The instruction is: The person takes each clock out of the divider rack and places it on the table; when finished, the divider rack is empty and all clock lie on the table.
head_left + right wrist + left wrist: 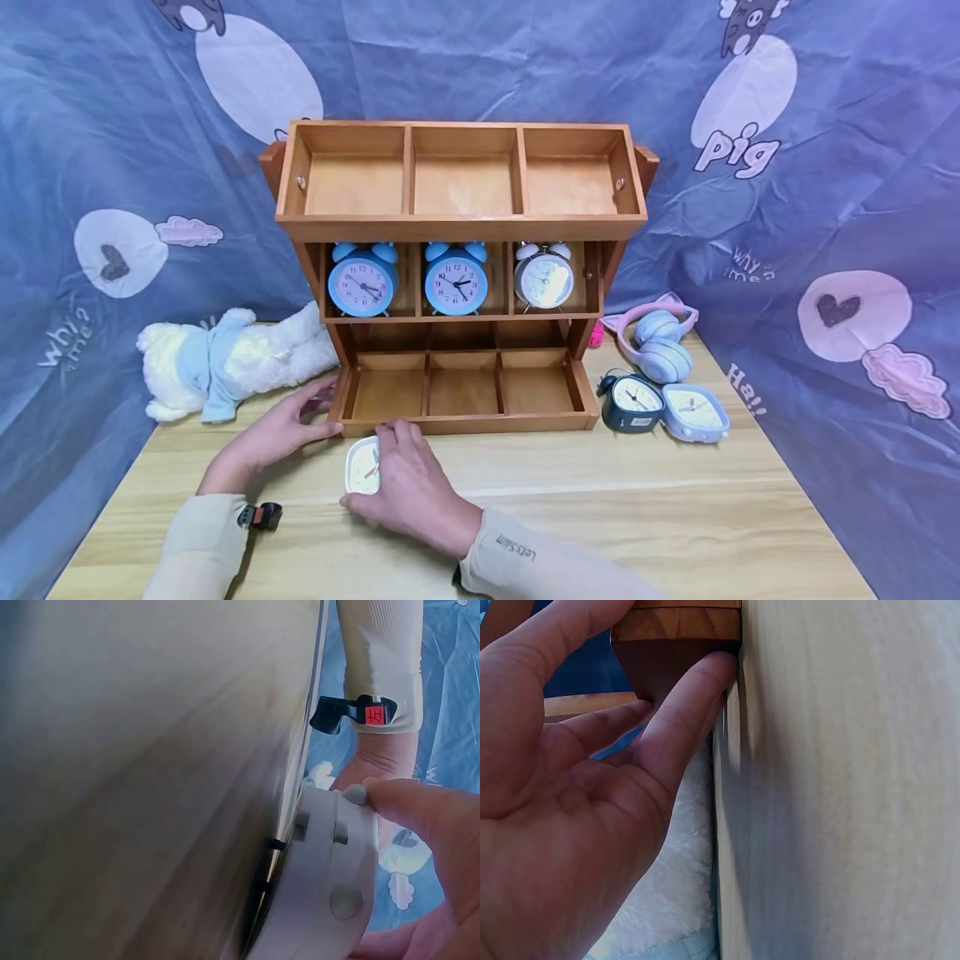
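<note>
On the tabletop (600,517) stands a wooden rack (465,229), just ahead of the left hand (281,431), which touches its lower corner with relaxed fingers, probably for keeping it steady. Apart from it, the right hand (416,483) grips a white clock (363,465) by opposite edges (these perhaps give the surest hold); the clock is between the two hands, near the rack's front.

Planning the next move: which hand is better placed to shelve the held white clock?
Probably the right hand: it grips the white clock in front of the shelf; the left hand, at the shelf's left front corner, holds no clock.
</note>
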A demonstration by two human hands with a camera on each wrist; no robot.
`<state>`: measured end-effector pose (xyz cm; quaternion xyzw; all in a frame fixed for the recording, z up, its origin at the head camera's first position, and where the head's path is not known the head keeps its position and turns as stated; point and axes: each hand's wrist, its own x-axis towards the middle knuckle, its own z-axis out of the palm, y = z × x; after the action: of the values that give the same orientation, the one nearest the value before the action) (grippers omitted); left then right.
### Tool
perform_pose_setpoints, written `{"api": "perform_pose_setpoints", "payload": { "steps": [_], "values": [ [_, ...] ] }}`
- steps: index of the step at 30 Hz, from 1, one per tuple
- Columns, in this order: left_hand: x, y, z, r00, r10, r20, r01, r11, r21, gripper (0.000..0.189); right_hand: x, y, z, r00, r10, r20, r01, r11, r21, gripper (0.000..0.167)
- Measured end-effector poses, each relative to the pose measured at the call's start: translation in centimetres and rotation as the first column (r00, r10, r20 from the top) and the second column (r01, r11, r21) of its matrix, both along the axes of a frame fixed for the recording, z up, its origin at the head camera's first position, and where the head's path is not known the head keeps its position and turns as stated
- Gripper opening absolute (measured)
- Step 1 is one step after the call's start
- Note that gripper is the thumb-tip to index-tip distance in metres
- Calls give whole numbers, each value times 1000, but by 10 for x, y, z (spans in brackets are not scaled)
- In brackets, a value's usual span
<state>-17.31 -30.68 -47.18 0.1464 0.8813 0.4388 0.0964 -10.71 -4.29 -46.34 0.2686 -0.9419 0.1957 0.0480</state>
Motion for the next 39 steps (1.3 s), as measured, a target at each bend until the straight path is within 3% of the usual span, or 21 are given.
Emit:
{"api": "perform_pose_setpoints", "payload": {
  "steps": [12, 21, 30, 39],
  "values": [
    [1, 1, -1, 1000, 0, -1, 0, 1000, -16, 92, 4, 7, 1, 999, 12, -30, -12, 1000, 15, 102],
    [3, 1, -1, 1000, 4, -17, -4, 1000, -11, 90, 3, 15, 16, 990, 30, 135, -22, 998, -57, 104],
    [2, 1, -1, 1000, 7, -21, -7, 1000, -10, 90, -2, 27, 39, 983, 31, 184, 5, 982, -188, 98],
    [0, 1, 0, 1000, 7, -19, -8, 1000, -18, 90, -6, 40, 59, 961, 7, 278, 71, 961, -269, 98]
  ]
}}
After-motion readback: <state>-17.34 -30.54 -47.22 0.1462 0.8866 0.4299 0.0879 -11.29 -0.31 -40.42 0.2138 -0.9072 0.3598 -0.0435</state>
